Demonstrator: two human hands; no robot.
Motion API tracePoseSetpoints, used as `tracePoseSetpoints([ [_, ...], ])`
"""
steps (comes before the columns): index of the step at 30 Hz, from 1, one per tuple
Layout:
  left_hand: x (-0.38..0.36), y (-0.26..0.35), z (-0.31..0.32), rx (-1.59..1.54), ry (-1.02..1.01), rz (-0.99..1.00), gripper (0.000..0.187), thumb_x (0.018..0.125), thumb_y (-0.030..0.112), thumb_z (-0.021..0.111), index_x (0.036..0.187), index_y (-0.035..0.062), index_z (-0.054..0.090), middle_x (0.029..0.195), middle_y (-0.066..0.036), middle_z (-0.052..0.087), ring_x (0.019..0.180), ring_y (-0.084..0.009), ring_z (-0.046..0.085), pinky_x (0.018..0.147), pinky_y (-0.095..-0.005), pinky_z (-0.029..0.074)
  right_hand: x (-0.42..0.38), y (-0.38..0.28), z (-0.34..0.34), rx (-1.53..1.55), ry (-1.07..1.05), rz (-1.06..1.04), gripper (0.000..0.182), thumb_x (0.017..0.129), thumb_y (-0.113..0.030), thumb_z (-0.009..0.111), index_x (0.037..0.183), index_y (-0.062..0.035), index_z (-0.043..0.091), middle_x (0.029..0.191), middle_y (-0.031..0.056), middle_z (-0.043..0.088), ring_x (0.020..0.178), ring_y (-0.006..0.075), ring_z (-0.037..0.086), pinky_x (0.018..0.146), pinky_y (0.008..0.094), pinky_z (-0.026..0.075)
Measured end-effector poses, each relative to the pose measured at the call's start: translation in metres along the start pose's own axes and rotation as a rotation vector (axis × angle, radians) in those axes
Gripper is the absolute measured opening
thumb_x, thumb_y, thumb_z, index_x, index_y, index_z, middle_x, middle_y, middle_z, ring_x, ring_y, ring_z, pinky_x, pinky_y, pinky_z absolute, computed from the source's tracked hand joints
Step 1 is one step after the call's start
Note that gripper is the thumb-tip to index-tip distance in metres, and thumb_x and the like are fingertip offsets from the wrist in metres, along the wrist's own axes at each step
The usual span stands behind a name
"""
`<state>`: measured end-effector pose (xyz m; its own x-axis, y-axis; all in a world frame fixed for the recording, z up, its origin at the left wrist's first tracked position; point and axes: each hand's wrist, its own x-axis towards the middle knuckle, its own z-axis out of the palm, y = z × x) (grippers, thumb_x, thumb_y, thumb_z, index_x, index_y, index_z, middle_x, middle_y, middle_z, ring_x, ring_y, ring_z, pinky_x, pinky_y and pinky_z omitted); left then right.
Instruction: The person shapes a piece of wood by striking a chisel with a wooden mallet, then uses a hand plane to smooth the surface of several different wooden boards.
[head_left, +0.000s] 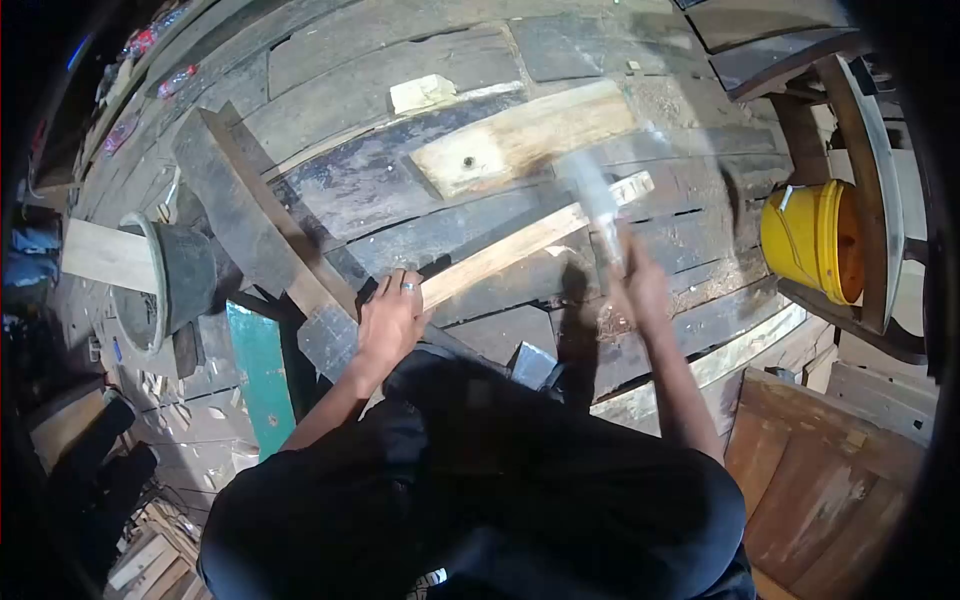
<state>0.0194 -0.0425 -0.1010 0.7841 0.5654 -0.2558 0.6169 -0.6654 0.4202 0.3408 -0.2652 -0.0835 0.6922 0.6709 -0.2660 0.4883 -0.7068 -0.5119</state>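
My left hand (392,318), with a ring on one finger, is closed over the near end of a narrow strip of pale wood (510,246). The strip runs up and right, low over the floorboards, and its far end shows rough marks. In my right hand (640,285) is a hand tool (590,185) with a broad, pale grey head, smeared by motion. Its head overlaps the strip near the far end. Beyond the strip lies a wider pale board (525,138) with a dark knot. A thick wooden beam (250,210) slants down toward my left hand.
A yellow bucket (800,240) stands at the right beside a wooden frame. To the left, a dark bucket (185,275) has a light plank (105,253) across it. A green-painted board (260,375) lies near my left forearm. Wood chips litter the plank floor (640,40).
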Motion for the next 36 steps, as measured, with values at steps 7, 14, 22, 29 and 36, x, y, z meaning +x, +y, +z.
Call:
tracePoseSetpoints([
  [7, 0.001, -0.003, 0.005, 0.01, 0.006, -0.003, 0.047, 0.087, 0.022, 0.079, 0.124, 0.0008, 0.059, 0.121, -0.017, 0.063, 0.115, -0.0376, 0.063, 0.093, -0.0495, 0.058, -0.042, -0.047, 0.03, -0.07, -0.098, -0.165, 0.078, 0.09, -0.023, 0.075, 0.159, -0.0193, 0.041, 0.117, 0.0302, 0.07, 0.103, 0.0548, 0.068, 0.089, 0.0566, 0.057],
  [14, -0.003, -0.006, 0.006, -0.038, 0.069, 0.049, 0.043, 0.086, 0.022, 0.082, 0.116, -0.0001, 0.06, 0.115, -0.02, 0.063, 0.111, -0.041, 0.064, 0.087, -0.0524, 0.057, -0.018, 0.017, 0.033, -0.034, 0.088, -0.176, 0.067, 0.087, -0.016, 0.075, 0.15, -0.0187, 0.051, 0.126, 0.0249, 0.069, 0.099, 0.0476, 0.072, 0.083, 0.053, 0.06],
  [22, 0.0, -0.005, 0.008, -0.05, 0.034, 0.014, 0.047, 0.085, 0.02, 0.082, 0.121, 0.0022, 0.057, 0.118, -0.019, 0.062, 0.115, -0.0399, 0.063, 0.092, -0.0517, 0.056, -0.045, -0.044, 0.037, -0.044, -0.166, -0.103, 0.083, 0.087, -0.018, 0.077, 0.161, -0.0272, 0.038, 0.124, 0.032, 0.066, 0.101, 0.0559, 0.067, 0.084, 0.0592, 0.057],
  [29, -0.001, -0.006, 0.005, -0.027, 0.015, 0.017, 0.046, 0.087, 0.022, 0.08, 0.123, 0.0021, 0.059, 0.122, -0.018, 0.062, 0.12, -0.0386, 0.062, 0.096, -0.0506, 0.056, -0.021, 0.011, 0.02, -0.129, 0.053, -0.179, 0.068, 0.087, -0.015, 0.074, 0.15, -0.0176, 0.049, 0.129, 0.0238, 0.068, 0.107, 0.0481, 0.069, 0.089, 0.0511, 0.059],
  [36, 0.002, -0.008, 0.01, 0.026, 0.007, -0.017, 0.05, 0.088, 0.025, 0.08, 0.126, 0.0013, 0.058, 0.125, -0.018, 0.063, 0.12, -0.0372, 0.062, 0.097, -0.0505, 0.056, -0.003, 0.001, 0.016, 0.176, 0.31, -0.097, 0.093, 0.084, -0.009, 0.074, 0.165, -0.0118, 0.028, 0.138, 0.0289, 0.063, 0.111, 0.0477, 0.068, 0.095, 0.0501, 0.056],
])
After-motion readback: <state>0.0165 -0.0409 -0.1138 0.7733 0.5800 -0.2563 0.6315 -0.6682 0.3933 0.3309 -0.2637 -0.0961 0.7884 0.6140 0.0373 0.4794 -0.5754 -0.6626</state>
